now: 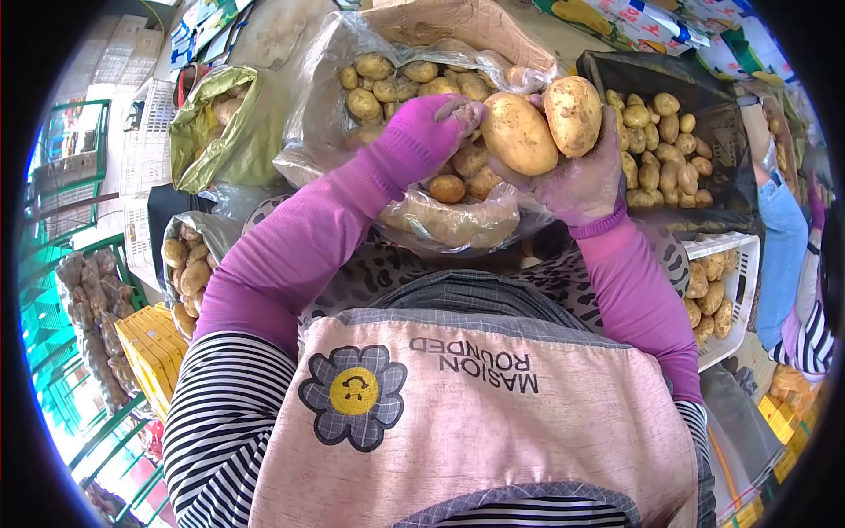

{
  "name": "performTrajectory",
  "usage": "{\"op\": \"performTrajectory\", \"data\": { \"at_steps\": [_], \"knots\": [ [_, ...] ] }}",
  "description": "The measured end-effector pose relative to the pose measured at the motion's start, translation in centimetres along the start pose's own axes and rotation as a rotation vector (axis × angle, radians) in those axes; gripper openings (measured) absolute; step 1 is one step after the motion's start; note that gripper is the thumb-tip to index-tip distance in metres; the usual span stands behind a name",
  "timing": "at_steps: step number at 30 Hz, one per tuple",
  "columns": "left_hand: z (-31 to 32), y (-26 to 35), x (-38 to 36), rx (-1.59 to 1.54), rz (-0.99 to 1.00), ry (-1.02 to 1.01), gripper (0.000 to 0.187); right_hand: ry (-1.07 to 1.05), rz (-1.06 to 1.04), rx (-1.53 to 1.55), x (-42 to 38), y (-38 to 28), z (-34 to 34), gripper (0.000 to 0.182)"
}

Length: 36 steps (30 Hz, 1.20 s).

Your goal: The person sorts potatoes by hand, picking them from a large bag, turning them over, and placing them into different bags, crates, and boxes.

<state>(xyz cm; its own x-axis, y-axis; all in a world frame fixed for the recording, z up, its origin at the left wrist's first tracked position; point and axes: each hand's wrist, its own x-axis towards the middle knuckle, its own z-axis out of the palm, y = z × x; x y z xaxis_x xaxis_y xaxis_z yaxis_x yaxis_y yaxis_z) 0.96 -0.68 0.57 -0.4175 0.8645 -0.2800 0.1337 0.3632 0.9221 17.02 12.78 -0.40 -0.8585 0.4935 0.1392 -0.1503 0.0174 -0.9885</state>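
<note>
My right hand (576, 189), in a dirty purple glove, holds two large potatoes side by side. One potato (521, 135) lies towards the palm side; the other potato (573, 116) rests against the fingers. Just left of them is my left hand (440, 128), gloved too, its fingers bent together close to the nearer potato. Whether something small sits in those fingers I cannot make out. Below both hands stands an open cardboard box (475, 26) lined with clear plastic (310, 114), with many loose potatoes (373, 66) inside.
A black-lined crate (735, 132) of potatoes stands to the right, a white crate (746, 290) of potatoes nearer. Left are a green sack (189, 145), a plastic bag of potatoes (187, 264) and a yellow crate (150, 352). Another person's arm (779, 255) shows far right.
</note>
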Motion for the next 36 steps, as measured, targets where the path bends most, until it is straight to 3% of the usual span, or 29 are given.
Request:
{"op": "performTrajectory", "data": {
  "at_steps": [3,5,6,7,8,10,13,14,17,18,21,22,25,29,33,36],
  "knots": [
    [0.3,0.5,0.5,0.219,0.362,0.123,0.053,-0.033,0.151,0.329,0.0,0.3,0.1,0.063],
    [0.8,-0.2,1.3,0.425,0.653,0.208,0.062,-0.133,0.32,0.708,-0.1,0.6,0.3,0.063],
    [0.6,1.0,0.9,0.492,0.592,0.063,0.072,-0.198,0.478,0.976,-0.3,0.7,0.5,0.063],
    [0.6,1.4,0.6,0.466,0.517,-0.01,0.07,-0.196,0.723,1.27,-0.2,0.7,1.2,0.064],
    [0.7,1.7,0.5,0.438,0.445,-0.084,0.067,-0.113,0.866,1.195,-0.5,0.1,2.1,0.076],
    [0.8,1.4,0.6,0.325,0.39,-0.136,0.055,-0.143,0.864,1.189,-0.9,0.7,2.0,0.074],
    [0.5,2.2,0.7,0.132,0.128,-0.142,0.041,-0.152,0.851,1.203,-1.3,1.2,1.8,0.075],
    [0.3,0.5,1.9,0.444,0.29,-0.12,0.036,-0.133,0.866,1.225,-1.4,1.3,1.8,0.075],
    [-1.1,-2.7,3.6,0.768,0.798,-0.074,0.036,-0.128,0.897,1.23,-1.4,1.4,1.6,0.075],
    [-0.5,-0.5,2.3,-0.081,0.392,-0.248,0.04,-0.153,0.894,1.196,-1.3,1.4,1.4,0.077],
    [0.7,1.1,0.4,-0.361,0.322,-0.323,0.046,-0.221,0.877,1.098,-1.3,1.2,0.7,0.08],
    [0.3,1.2,0.6,-0.189,0.374,-0.282,0.05,-0.226,0.861,1.034,-1.3,1.2,0.8,0.081],
    [-0.6,0.5,1.6,-0.009,0.106,-0.135,0.047,-0.202,0.781,0.784,-1.0,1.3,1.7,0.085],
    [-1.2,0.9,1.7,0.108,-0.186,-0.07,0.049,-0.267,0.823,0.863,-1.1,0.7,1.0,0.072],
    [-0.9,-1.8,1.8,0.294,0.246,0.023,0.043,-0.213,0.687,0.816,-1.0,1.4,1.7,0.069],
    [0.0,-0.5,1.3,0.303,0.307,0.019,0.041,-0.116,0.693,0.902,-1.3,1.4,2.2,0.068]
  ]
}}
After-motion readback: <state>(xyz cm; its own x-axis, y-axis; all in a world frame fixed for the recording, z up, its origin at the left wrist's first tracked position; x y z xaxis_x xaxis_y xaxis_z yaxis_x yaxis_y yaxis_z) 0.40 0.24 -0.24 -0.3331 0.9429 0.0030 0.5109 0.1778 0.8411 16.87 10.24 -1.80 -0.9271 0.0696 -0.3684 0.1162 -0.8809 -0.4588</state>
